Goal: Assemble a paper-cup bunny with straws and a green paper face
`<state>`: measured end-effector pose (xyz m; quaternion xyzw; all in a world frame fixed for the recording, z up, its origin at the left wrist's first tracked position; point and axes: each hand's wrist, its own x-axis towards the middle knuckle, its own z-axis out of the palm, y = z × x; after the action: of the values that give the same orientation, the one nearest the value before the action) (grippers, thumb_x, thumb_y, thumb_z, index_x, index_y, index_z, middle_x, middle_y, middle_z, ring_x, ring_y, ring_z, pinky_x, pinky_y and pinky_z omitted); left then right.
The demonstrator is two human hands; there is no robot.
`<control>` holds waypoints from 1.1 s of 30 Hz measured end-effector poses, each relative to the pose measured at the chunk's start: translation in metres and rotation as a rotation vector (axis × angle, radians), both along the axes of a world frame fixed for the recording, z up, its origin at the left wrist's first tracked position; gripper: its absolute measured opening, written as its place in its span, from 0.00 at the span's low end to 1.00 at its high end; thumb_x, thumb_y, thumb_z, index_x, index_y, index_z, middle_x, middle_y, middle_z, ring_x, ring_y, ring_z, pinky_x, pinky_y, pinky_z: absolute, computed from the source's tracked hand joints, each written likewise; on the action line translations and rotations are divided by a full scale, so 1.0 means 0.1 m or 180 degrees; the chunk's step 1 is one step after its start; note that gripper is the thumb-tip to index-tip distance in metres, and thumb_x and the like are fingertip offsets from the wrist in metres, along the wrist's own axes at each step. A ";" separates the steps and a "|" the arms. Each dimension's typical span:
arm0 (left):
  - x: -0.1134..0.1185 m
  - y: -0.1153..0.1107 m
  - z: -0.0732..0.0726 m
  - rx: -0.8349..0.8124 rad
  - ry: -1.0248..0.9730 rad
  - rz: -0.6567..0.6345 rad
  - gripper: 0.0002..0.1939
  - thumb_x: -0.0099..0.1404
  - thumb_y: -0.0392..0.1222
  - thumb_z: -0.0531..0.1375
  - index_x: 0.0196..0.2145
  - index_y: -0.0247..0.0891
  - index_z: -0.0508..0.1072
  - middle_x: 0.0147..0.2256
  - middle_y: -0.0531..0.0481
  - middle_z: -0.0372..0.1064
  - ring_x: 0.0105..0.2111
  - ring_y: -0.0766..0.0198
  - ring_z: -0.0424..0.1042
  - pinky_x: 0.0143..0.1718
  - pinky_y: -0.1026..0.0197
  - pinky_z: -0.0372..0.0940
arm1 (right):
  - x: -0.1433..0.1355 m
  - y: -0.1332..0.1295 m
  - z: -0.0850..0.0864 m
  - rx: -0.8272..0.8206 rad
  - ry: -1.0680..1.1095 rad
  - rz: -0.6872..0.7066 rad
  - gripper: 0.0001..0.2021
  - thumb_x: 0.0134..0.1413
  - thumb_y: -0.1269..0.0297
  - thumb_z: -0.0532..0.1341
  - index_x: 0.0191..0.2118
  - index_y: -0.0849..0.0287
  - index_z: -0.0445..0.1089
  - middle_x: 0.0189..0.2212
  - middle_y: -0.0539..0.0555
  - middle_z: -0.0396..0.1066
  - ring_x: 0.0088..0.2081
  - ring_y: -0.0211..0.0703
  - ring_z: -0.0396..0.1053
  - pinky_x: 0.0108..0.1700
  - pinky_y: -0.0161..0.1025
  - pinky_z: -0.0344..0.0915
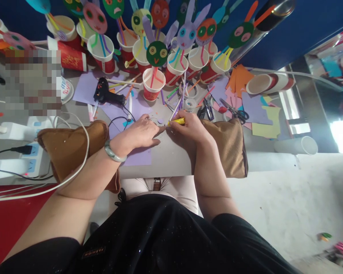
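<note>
My right hand (190,125) is closed around a yellow pen-like tool (178,121), its tip pointing left at the grey tabletop. Beside it, my left hand (143,131) rests palm down with fingers spread, the index finger reaching close to the tip. A small purple paper disc (160,121) lies just beyond my fingers. Purple paper (137,156) is partly under my left hand. Straight ahead stands a red and white paper cup (151,91) with a green paper face (157,53) on a red straw.
Several cups with paper faces line the back. A black glue gun (107,93) lies left, near cords and a power strip (40,152). Scissors (237,112), orange paper (240,80) and yellow paper (265,123) are right. Brown cushions (230,148) lie by both forearms.
</note>
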<state>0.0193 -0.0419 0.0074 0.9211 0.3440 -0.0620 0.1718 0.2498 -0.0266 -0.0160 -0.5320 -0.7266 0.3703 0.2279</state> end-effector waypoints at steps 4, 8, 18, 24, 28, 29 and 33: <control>0.01 -0.01 0.00 0.0022 0.0086 0.0042 0.18 0.73 0.45 0.61 0.56 0.36 0.79 0.37 0.43 0.82 0.41 0.50 0.79 0.59 0.46 0.58 | 0.00 0.01 0.00 -0.0001 -0.0013 -0.0025 0.09 0.54 0.56 0.65 0.30 0.55 0.69 0.25 0.49 0.73 0.30 0.42 0.68 0.35 0.40 0.61; 0.03 -0.03 0.02 0.0086 0.0182 0.0014 0.19 0.74 0.45 0.61 0.57 0.34 0.78 0.38 0.41 0.83 0.42 0.49 0.79 0.59 0.46 0.57 | 0.00 0.01 0.00 0.0055 -0.0074 -0.0021 0.10 0.55 0.55 0.64 0.29 0.56 0.69 0.25 0.49 0.72 0.30 0.42 0.67 0.36 0.40 0.60; 0.01 -0.05 -0.02 0.0239 0.0250 0.0038 0.21 0.74 0.46 0.62 0.60 0.34 0.77 0.40 0.39 0.83 0.43 0.47 0.80 0.57 0.47 0.57 | 0.03 -0.01 0.03 0.0043 -0.0151 0.0018 0.08 0.52 0.58 0.64 0.29 0.56 0.70 0.23 0.47 0.69 0.28 0.38 0.63 0.33 0.39 0.57; 0.02 -0.07 -0.04 0.0363 0.0261 0.0049 0.20 0.74 0.47 0.62 0.58 0.34 0.78 0.40 0.38 0.83 0.43 0.47 0.80 0.57 0.47 0.57 | 0.00 -0.02 0.04 0.0070 -0.0145 0.0050 0.08 0.52 0.58 0.64 0.29 0.56 0.69 0.23 0.47 0.69 0.28 0.38 0.62 0.34 0.38 0.57; 0.02 -0.06 -0.01 0.0307 0.0288 0.0029 0.22 0.74 0.48 0.62 0.60 0.34 0.77 0.41 0.36 0.83 0.45 0.44 0.80 0.57 0.46 0.58 | 0.01 -0.02 0.05 0.0035 -0.0220 0.0019 0.07 0.49 0.60 0.65 0.28 0.56 0.70 0.23 0.47 0.70 0.28 0.38 0.63 0.34 0.38 0.57; 0.02 -0.06 0.00 0.0297 0.0288 0.0024 0.22 0.74 0.48 0.62 0.60 0.34 0.77 0.42 0.36 0.83 0.45 0.44 0.80 0.57 0.46 0.58 | 0.01 -0.02 0.05 0.0036 -0.0234 -0.0011 0.06 0.49 0.61 0.65 0.28 0.56 0.70 0.23 0.47 0.70 0.28 0.38 0.62 0.34 0.38 0.57; 0.01 -0.07 0.00 0.0302 0.0278 0.0021 0.23 0.74 0.50 0.63 0.60 0.34 0.77 0.42 0.35 0.83 0.45 0.43 0.80 0.57 0.46 0.58 | 0.01 -0.02 0.04 0.0071 -0.0237 -0.0078 0.06 0.49 0.61 0.64 0.28 0.56 0.69 0.22 0.47 0.69 0.27 0.38 0.62 0.34 0.38 0.57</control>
<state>0.0201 -0.0485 0.0071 0.9235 0.3567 -0.0852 0.1128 0.2503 -0.0284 -0.0120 -0.5517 -0.7321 0.3393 0.2111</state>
